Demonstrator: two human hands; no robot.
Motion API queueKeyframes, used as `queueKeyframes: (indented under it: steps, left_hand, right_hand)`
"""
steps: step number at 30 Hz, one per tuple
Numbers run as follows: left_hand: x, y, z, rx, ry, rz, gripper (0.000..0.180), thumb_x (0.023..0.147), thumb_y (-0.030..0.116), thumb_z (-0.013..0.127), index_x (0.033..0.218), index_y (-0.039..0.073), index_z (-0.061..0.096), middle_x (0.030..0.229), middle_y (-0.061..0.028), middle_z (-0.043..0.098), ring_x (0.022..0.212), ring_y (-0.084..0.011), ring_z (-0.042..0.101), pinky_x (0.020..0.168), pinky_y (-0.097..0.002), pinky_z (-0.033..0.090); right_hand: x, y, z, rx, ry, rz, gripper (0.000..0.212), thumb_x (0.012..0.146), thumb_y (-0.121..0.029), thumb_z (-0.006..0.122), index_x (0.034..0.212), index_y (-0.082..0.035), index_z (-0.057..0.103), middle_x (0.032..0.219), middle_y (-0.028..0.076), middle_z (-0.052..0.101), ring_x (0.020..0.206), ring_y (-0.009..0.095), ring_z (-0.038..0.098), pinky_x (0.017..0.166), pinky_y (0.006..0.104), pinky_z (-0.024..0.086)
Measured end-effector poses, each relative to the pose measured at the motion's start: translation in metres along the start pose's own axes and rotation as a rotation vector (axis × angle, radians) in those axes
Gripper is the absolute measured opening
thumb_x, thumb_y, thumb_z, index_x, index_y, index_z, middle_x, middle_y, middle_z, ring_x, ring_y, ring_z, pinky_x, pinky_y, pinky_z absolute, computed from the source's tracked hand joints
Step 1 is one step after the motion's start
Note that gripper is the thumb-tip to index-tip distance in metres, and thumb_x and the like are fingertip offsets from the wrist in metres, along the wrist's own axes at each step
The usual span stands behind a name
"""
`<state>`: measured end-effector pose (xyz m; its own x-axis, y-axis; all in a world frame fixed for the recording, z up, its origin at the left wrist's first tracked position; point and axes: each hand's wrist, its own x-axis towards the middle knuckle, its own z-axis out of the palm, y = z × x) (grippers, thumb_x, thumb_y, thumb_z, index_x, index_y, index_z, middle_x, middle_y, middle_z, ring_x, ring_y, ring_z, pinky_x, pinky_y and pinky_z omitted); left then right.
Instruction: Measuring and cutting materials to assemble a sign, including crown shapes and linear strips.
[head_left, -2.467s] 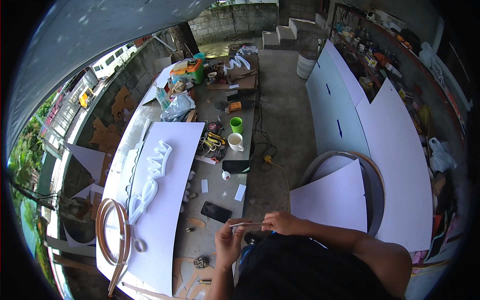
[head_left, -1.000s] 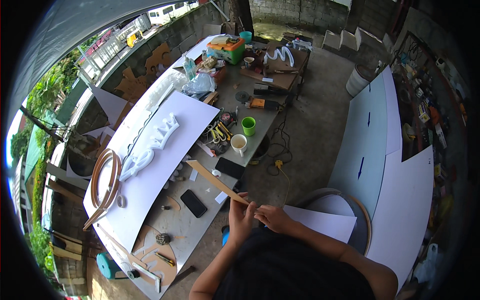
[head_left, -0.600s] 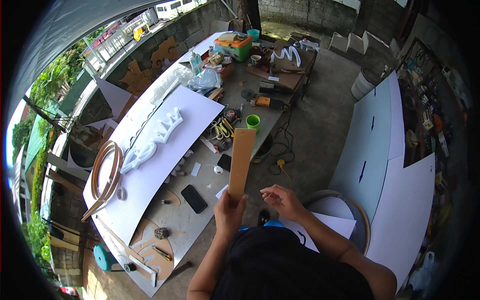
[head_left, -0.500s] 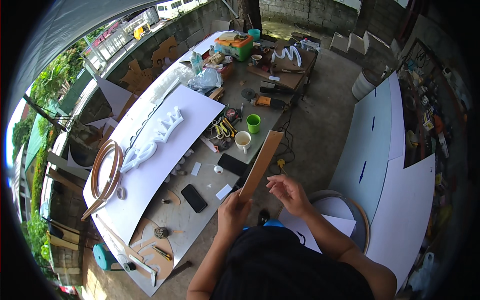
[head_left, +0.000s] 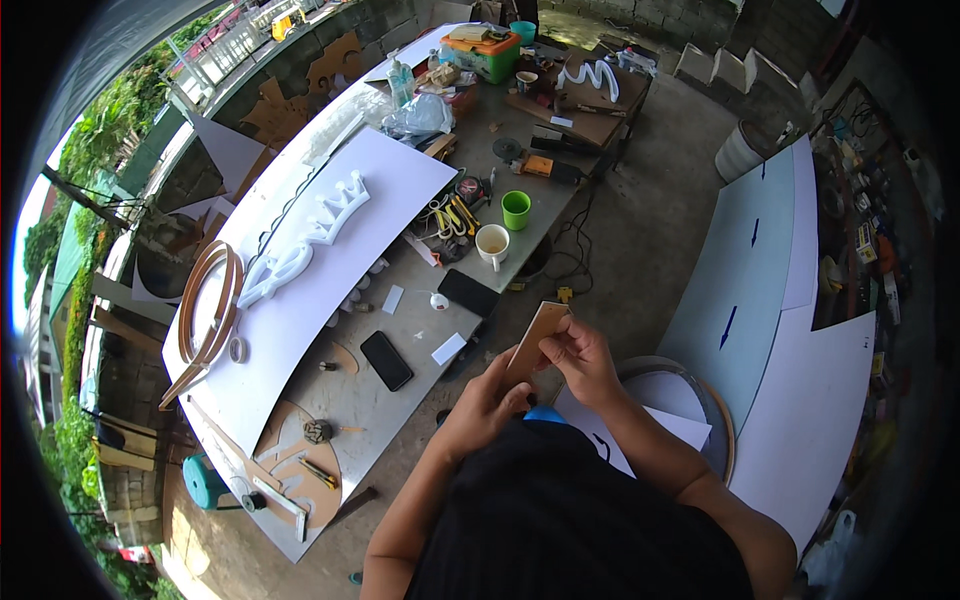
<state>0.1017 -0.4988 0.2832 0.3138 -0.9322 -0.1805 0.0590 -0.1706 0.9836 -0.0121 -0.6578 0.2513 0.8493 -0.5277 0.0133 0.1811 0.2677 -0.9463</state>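
A flat brown board strip (head_left: 533, 345) is held in front of my body, off the right edge of the table. My left hand (head_left: 488, 405) grips its lower end, the thumb lying along the near side. Higher up on the strip, my right hand (head_left: 584, 362) pinches it between thumb and fingers. Part of the strip's lower end is hidden by my left fingers. Nearest on the table are a dark phone (head_left: 387, 361), a small white card (head_left: 448, 348) and a second dark phone (head_left: 468, 295).
White lettering (head_left: 340, 205) and coiled brown strips (head_left: 208, 310) rest on a white sheet (head_left: 300, 340). A white mug (head_left: 492, 243), a green cup (head_left: 516, 209) and an angle grinder (head_left: 540, 165) stand farther back. Pale panels (head_left: 800, 400) lean at right; cords (head_left: 570, 255) lie on the floor.
The strip has come down and closer to my body, and now looks shorter. My right hand, apart from it before, has taken hold of its upper part.
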Motion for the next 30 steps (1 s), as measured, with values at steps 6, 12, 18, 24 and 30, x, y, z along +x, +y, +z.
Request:
queueKeyframes:
  steps: [6,12,18,24,30]
  left_hand:
    - [0.008,-0.008,-0.010,-0.141,0.038,-0.055,0.044,0.108,0.017,0.038,0.149,0.002,0.037,0.094,-0.0041,0.061,0.076,-0.0101,0.056,0.072,-0.0269,0.049]
    - [0.002,0.000,-0.003,0.072,0.049,0.007,0.044,0.108,0.023,0.038,0.147,0.003,0.040,0.104,-0.0040,0.058,0.084,-0.0106,0.054,0.076,-0.0272,0.048]
    - [0.002,0.018,0.003,0.292,0.096,0.141,0.054,0.107,0.036,0.039,0.150,0.004,0.039,0.105,-0.0065,0.057,0.085,-0.0147,0.054,0.080,-0.0288,0.048]
    - [0.010,0.024,0.007,0.136,0.075,0.186,0.064,0.106,0.047,0.038,0.153,0.003,0.034,0.104,-0.0064,0.057,0.083,-0.0129,0.051,0.078,-0.0270,0.045]
    - [0.010,0.031,0.013,0.004,-0.012,0.115,0.068,0.106,0.049,0.037,0.157,0.005,0.027,0.103,-0.0053,0.056,0.082,-0.0107,0.048,0.076,-0.0248,0.043]
  right_hand:
    - [0.023,-0.010,0.012,-0.102,0.186,-0.238,0.019,0.094,0.000,0.065,0.111,0.000,0.058,0.100,0.005,0.065,0.089,0.008,0.064,0.077,0.0231,0.054]
    - [0.022,-0.006,0.013,-0.124,0.237,-0.254,0.021,0.094,0.003,0.064,0.115,0.000,0.057,0.098,0.006,0.066,0.088,0.010,0.066,0.080,0.0250,0.056]
    - [0.016,-0.010,0.017,-0.033,0.208,-0.236,0.015,0.094,0.002,0.065,0.108,0.001,0.060,0.099,0.007,0.068,0.091,0.010,0.067,0.081,0.0245,0.055]
    - [0.010,-0.018,0.016,-0.098,0.199,-0.306,0.017,0.093,0.004,0.065,0.109,0.001,0.060,0.099,0.008,0.069,0.093,0.011,0.068,0.082,0.0247,0.054]
    - [0.009,-0.027,0.012,-0.161,0.264,-0.345,0.015,0.093,0.004,0.066,0.107,0.002,0.062,0.100,0.010,0.070,0.093,0.012,0.068,0.084,0.0246,0.055]
